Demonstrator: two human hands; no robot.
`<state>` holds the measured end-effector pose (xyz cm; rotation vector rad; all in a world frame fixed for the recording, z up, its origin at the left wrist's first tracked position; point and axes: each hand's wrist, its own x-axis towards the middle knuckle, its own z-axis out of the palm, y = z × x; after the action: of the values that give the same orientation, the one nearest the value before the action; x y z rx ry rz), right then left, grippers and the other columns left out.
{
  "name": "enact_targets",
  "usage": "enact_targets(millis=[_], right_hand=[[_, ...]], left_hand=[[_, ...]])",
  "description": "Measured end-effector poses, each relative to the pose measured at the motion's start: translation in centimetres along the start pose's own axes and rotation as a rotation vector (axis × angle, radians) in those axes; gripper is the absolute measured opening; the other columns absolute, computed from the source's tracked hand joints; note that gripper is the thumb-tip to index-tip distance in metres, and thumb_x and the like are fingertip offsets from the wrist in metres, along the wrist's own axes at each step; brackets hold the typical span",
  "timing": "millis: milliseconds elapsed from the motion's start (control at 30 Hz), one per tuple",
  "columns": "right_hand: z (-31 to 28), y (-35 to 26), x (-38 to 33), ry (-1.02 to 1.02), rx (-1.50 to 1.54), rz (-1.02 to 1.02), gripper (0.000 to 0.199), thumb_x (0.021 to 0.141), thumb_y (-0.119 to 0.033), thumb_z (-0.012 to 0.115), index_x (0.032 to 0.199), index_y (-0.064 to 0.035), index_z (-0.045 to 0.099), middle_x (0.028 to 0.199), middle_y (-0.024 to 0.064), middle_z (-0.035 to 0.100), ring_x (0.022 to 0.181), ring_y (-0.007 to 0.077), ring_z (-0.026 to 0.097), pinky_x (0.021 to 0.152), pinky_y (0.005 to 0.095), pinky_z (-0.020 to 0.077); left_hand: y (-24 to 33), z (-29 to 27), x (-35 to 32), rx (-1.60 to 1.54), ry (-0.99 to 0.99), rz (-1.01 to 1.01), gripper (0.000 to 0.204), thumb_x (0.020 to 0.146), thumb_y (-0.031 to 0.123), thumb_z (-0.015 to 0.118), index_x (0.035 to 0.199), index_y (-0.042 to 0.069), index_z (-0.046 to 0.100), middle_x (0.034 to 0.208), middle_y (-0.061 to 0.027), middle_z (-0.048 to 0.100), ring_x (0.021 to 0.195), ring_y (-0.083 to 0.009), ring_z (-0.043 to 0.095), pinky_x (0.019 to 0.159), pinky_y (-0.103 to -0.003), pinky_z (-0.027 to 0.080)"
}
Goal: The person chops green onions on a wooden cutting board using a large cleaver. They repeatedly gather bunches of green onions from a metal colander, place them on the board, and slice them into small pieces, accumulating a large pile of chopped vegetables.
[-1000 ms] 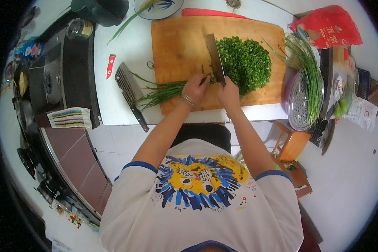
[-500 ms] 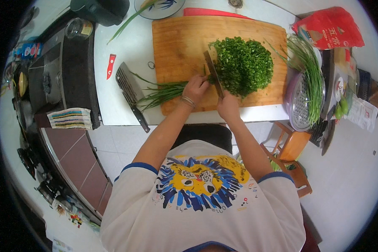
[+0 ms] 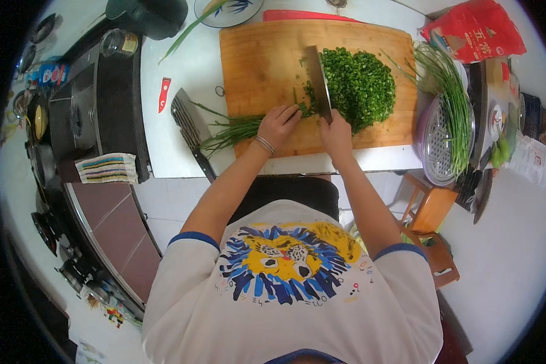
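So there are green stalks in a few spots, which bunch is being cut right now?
The bunch on the wooden board, pinned under the left hand beside the cleaver. The others lie untouched: a bundle on the strainer at right, one stalk by the plate.

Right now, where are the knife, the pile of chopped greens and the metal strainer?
knife [image 3: 317, 76], head view, flat of the blade
pile of chopped greens [image 3: 361, 85], head view, middle of the heap
metal strainer [image 3: 435, 142], head view, bare perforated bottom

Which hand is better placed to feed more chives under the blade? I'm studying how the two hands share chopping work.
Left, probably. The left hand already presses the chives on the cutting board, just beside the knife. The right hand grips the knife handle.
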<state>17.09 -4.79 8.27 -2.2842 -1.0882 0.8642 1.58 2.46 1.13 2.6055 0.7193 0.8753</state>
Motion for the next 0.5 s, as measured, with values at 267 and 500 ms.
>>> enact_targets(millis=[267,500], right_hand=[[0.6,0.2,-2.5,-0.124,-0.203,0.103,0.015,0.084,-0.015,0.053,0.090,-0.0012,0.054,0.079,0.0252,0.062,0.076,0.0437,0.060,0.067,0.0509,0.0474],[3.0,1.4,-1.1,-0.196,-0.274,0.134,0.018,0.083,-0.013,0.052,0.095,0.0009,0.054,0.085,0.0270,0.062,0.080,0.0435,0.061,0.071,0.0505,0.0487]], left_hand=[[-0.1,1.0,-0.4,-0.033,0.033,-0.023,0.029,0.066,0.004,0.062,0.094,0.001,0.066,0.102,-0.0120,0.061,0.092,-0.0283,0.058,0.078,-0.038,0.050],[0.1,0.9,-0.5,-0.041,0.048,0.009,0.028,0.067,0.004,0.063,0.095,0.002,0.066,0.100,-0.0119,0.061,0.092,-0.0281,0.058,0.079,-0.039,0.050]])
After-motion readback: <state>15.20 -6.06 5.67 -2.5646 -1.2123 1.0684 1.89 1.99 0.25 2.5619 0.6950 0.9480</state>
